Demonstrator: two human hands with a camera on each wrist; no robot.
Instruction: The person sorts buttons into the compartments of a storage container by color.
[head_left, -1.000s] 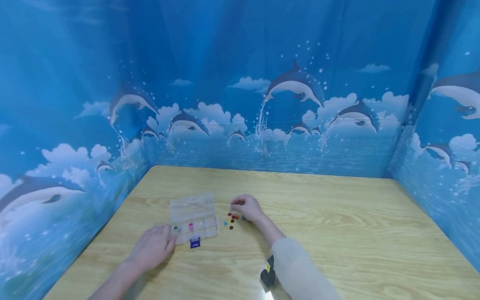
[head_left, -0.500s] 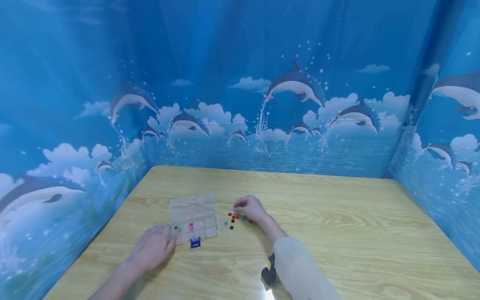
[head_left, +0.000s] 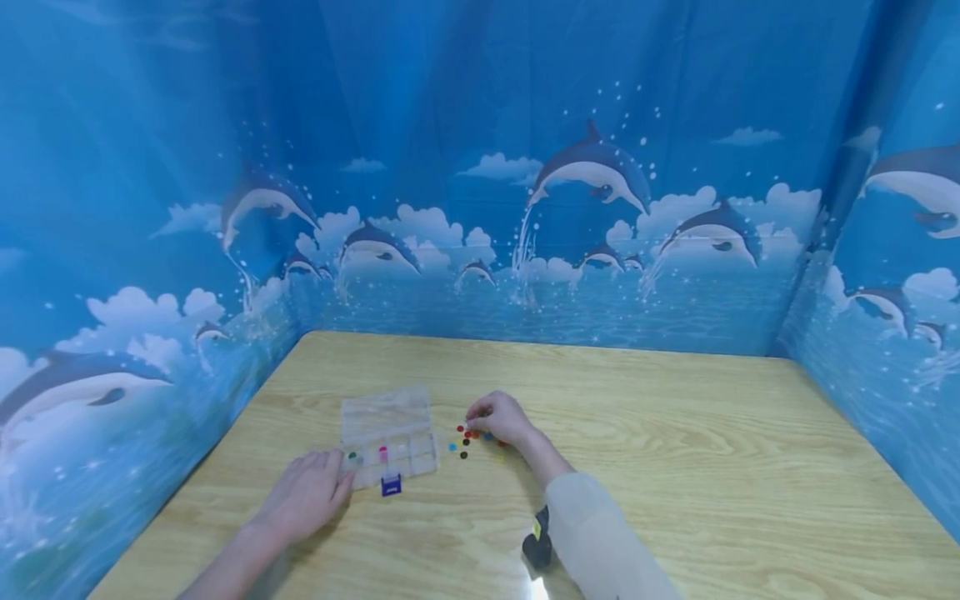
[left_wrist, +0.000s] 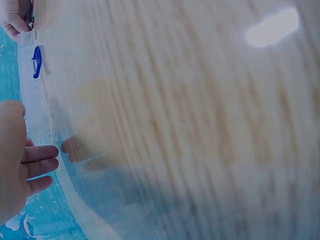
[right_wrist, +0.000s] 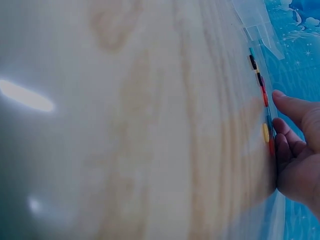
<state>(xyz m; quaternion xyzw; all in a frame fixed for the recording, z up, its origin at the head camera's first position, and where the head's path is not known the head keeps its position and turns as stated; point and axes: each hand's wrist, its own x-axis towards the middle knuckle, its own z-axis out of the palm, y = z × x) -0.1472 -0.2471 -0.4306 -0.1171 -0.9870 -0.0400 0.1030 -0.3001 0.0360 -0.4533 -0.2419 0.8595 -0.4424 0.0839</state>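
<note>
A clear plastic compartment box (head_left: pixel 386 442) lies with its lid raised at the left of the table. It has a dark blue latch (head_left: pixel 391 485), and a green and a pink piece show in its compartments. My left hand (head_left: pixel 307 493) rests at the box's near left corner, fingers extended. To the right of the box lie several small round coloured discs (head_left: pixel 463 455), red, black, blue and yellow. My right hand (head_left: pixel 501 417) reaches down among them, thumb (right_wrist: pixel 287 102) and fingers bent close to the tabletop. I cannot tell whether a disc is between its fingertips.
The wood-grain table (head_left: pixel 675 467) stretches right and forward of the hands. A dark device with a yellow mark (head_left: pixel 537 546) sits by the right sleeve (head_left: pixel 600 533). Blue dolphin-print curtains (head_left: pixel 555 275) hang around the back and sides.
My right hand has shifted slightly to the right and lower, uncovering a red disc and a blue one. The left hand and the box have hardly moved.
</note>
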